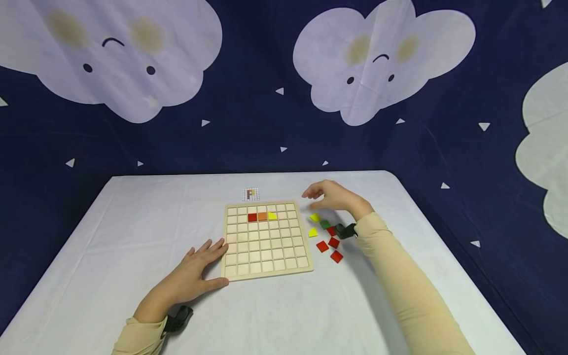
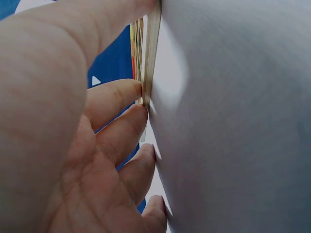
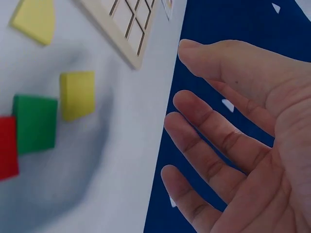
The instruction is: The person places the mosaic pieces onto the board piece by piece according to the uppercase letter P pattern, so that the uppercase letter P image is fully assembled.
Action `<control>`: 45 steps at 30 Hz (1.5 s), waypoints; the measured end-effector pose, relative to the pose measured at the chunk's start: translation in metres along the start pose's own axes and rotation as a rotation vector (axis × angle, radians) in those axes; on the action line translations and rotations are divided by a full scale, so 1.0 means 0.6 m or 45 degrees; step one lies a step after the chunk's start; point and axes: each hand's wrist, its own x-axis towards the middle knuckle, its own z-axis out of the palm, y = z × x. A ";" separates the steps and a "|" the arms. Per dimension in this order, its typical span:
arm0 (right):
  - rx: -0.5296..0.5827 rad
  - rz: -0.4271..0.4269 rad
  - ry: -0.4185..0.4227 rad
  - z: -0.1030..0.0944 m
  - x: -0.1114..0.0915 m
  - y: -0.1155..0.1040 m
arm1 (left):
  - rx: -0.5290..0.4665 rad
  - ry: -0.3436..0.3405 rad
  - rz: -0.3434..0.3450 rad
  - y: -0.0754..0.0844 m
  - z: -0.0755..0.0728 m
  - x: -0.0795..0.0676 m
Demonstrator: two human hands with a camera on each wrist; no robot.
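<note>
A wooden grid board lies on the white table. One row near its far edge holds a red tile, an orange tile and a yellow tile. My left hand rests at the board's left side, thumb at the near corner and fingertips on the left rim. Above the table, just right of the board's far corner, my right hand hovers with relaxed fingers and holds nothing. Close under it lie a loose yellow tile and a green tile.
Several loose red tiles and another yellow tile lie right of the board. A small pattern card sits beyond the board's far edge. Behind the table hangs a dark blue cloth with clouds.
</note>
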 end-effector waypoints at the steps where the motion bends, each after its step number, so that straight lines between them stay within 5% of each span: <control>1: 0.000 0.007 0.000 0.000 -0.004 0.003 | 0.001 0.001 0.001 0.000 0.000 0.000; 22: 0.003 0.180 -0.010 0.014 -0.058 0.060 | 0.008 0.024 0.002 -0.003 0.001 -0.001; 45: 0.116 0.174 -0.080 0.028 -0.101 0.097 | -0.008 0.020 0.009 -0.006 0.004 0.002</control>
